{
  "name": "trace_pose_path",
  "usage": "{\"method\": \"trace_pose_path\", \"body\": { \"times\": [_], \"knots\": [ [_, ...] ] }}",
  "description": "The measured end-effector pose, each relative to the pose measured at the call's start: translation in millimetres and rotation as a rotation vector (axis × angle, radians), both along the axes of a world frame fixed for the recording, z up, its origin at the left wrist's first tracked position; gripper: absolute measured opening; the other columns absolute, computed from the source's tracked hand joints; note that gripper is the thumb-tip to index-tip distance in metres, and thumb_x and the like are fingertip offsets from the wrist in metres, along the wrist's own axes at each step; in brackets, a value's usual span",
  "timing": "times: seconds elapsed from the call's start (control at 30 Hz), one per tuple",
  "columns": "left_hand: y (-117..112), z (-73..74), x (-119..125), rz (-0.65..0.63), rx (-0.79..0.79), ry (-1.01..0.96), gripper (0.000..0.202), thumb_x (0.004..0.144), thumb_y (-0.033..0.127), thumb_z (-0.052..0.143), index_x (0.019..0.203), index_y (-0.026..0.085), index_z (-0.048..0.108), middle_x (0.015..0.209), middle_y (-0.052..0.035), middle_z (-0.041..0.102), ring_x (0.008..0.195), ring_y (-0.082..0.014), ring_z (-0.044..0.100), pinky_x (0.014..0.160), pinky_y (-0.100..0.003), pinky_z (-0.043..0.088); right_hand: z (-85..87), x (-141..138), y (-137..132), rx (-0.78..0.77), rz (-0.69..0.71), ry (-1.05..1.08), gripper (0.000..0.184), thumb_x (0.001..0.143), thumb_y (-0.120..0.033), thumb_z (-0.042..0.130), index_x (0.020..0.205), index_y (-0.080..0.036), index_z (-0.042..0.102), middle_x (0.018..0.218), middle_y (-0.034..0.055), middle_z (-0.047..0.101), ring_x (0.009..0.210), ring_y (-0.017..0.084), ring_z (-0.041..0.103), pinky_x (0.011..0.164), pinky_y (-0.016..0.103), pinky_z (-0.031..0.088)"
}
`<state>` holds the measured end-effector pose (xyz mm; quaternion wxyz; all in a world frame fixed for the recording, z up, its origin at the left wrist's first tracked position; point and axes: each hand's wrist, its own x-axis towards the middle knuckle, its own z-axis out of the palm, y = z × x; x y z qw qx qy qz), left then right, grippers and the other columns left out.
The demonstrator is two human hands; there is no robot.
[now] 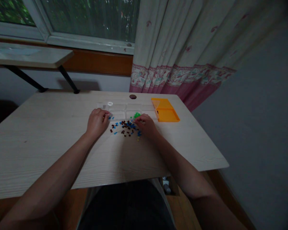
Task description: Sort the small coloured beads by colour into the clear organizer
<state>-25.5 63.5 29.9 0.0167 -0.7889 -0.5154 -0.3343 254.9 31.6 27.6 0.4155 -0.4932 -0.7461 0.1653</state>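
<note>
My left hand (98, 122) rests at the left front corner of a clear compartment tray (117, 107). Its fingertips pinch together beside a few small blue bricks (113, 118); whether one is between them I cannot make out. My right hand (147, 125) is over the right edge of a loose pile of tiny brown bricks (123, 132) and blue bricks (132, 126). Thumb and fingers are closed there, and what they hold is too small to name. Small green bricks (137, 115) lie in a front compartment of the tray. Some cream bricks (138, 139) are at the pile's near side.
An open orange plastic case (168, 115) lies right of the tray. Behind the tray is a round cable hole (132, 96) in the pale wooden table (50, 137). A raised shelf (38, 56) on black legs stands back left. Curtains (172, 48) hang behind.
</note>
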Motion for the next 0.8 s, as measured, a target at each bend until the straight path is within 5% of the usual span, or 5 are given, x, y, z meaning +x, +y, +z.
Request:
{"method": "trace_pose_path", "body": {
  "times": [0.37, 0.8],
  "knots": [
    [-35.6, 15.8, 34.4, -0.435, 0.004, 0.073, 0.03, 0.1, 0.036, 0.047, 0.116, 0.019, 0.066, 0.096, -0.0089, 0.065, 0.091, -0.0238, 0.054, 0.085, -0.039, 0.043, 11.7, -18.3, -13.2, -0.15, 0.138, 0.036, 0.023, 0.091, -0.041, 0.065, 0.083, -0.021, 0.072, 0.084, 0.0024, 0.068, 0.085, 0.016, 0.06, 0.079, 0.03, 0.045],
    [-36.7, 14.0, 33.0, -0.531, -0.04, 0.109, 0.023, 0.099, 0.037, 0.05, 0.099, 0.019, 0.064, 0.09, -0.0066, 0.06, 0.09, -0.0225, 0.053, 0.081, -0.037, 0.043, 15.6, -26.7, -18.2, -0.17, 0.208, -0.063, 0.022, 0.092, -0.038, 0.064, 0.085, -0.02, 0.074, 0.079, 0.0014, 0.066, 0.084, 0.016, 0.059, 0.081, 0.03, 0.044]
  ]
}}
